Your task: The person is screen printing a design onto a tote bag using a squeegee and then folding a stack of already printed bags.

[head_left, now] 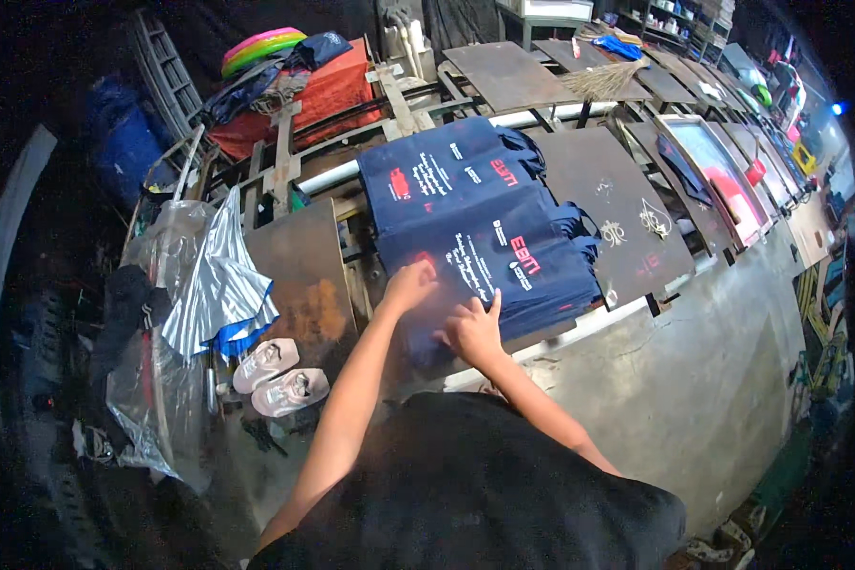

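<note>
The person leans over a long bench (pixel 693 380) with a worn grey top, both bare forearms reaching up from the lower edge of the view. The left hand (pixel 410 285) lies on the near left corner of a navy blue fabric tote bag (pixel 503 261), fingers curled down onto the cloth; whether it pinches the fabric or only presses on it cannot be told. The right hand (pixel 472 328) rests just beside it, on the bag's near edge, with fingers spread fairly flat against the cloth and no clear grip showing.

This bag lies flat on a dark printing board at the bench's edge, its face printed in white and red, its handles (pixel 579 233) pointing right. A second navy bag (pixel 442 171) with the same print lies just behind it, partly overlapped by it.

To the right, a dark brown board (pixel 608 190) carries small pale printed marks. Further along the row stand more boards, one with a red-and-white panel (pixel 722 171). A straw broom (pixel 603 81) lies across the far boards.

On the left, a rusty board (pixel 304 275) sits near the left hand. Beside it lies crumpled silver sheeting with a blue edge (pixel 218 280), and below that a pair of pale pink shoes (pixel 280 375). At the back left, a red cloth (pixel 323 95) covers a heap topped by a bright ring-shaped toy (pixel 261 46).
</note>
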Tool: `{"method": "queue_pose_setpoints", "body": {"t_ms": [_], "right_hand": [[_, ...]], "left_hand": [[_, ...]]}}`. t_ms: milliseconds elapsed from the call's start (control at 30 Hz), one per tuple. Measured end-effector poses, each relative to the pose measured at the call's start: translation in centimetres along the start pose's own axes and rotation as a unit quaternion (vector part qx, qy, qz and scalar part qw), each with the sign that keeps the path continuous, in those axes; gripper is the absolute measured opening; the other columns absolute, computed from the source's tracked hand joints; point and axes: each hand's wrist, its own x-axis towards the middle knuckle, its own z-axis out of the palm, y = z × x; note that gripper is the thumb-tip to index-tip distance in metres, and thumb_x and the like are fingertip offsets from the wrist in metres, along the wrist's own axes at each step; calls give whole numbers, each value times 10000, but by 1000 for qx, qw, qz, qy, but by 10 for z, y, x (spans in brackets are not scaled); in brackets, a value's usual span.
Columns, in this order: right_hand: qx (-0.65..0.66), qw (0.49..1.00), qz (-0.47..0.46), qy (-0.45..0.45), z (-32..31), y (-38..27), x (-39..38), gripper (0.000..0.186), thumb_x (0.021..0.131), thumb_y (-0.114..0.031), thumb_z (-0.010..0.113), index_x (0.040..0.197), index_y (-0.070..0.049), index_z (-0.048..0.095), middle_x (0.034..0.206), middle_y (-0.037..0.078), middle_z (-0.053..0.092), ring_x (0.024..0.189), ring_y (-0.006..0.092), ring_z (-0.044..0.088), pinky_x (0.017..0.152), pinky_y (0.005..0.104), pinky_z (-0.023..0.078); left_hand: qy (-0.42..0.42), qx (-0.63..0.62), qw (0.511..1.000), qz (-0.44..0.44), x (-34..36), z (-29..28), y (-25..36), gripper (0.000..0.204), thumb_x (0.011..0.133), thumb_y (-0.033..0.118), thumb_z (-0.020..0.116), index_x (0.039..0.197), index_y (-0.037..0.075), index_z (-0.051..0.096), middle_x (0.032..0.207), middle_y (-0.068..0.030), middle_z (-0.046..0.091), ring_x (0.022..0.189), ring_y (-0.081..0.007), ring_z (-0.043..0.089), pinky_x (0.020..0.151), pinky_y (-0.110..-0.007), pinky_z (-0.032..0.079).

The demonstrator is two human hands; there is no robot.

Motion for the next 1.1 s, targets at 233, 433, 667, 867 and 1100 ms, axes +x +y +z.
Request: {"method": "queue_pose_setpoints", "body": {"t_ms": [233, 433, 667, 867, 1100], "right_hand": [[77, 995, -31, -55, -19, 12, -4, 318, 786, -501, 680, 834, -193, 743, 929, -54, 640, 1003, 213, 557, 1030, 831, 98], [75, 994, -21, -82, -11, 22, 7, 243, 830, -380, 684, 818, -140, 721, 952, -28, 636, 964, 227, 577, 1043, 814, 112], [130, 980, 110, 99, -1, 26, 43, 159, 843, -203, 677, 820, -47, 651, 994, 128, 594, 925, 301, 588, 921, 519, 463], [179, 952, 227, 100, 33, 74, 43, 232, 830, -202, 692, 847, 29, 679, 975, 210, 591, 919, 399, 609, 800, 474, 514], [155, 955, 245, 54, 46, 77, 53, 226, 772, -188, 761, 817, 24, 699, 942, 230, 608, 908, 394, 619, 813, 464, 516]], "left_hand": [[-55, 10, 998, -38, 2, 3, -7, 273, 782, 266, 733, 973, 86, 660, 888, -134, 716, 853, -312, 697, 749, -414, 535], [-49, -59, 996, -46, 11, 7, -14, 241, 764, 189, 767, 928, 45, 666, 808, -99, 689, 744, -222, 662, 706, -342, 516], [117, -164, 979, -9, -18, -10, -27, 179, 835, 152, 759, 924, 42, 650, 845, -4, 635, 738, -90, 552, 671, -263, 463], [-45, -165, 984, -40, -84, -37, 15, 271, 814, 204, 779, 1032, 73, 685, 1047, -35, 662, 941, -173, 601, 793, -302, 483], [-178, -71, 977, 99, -93, -59, 16, 412, 806, 323, 782, 1141, 102, 690, 1181, -58, 658, 1137, -221, 547, 972, -371, 439]]}}
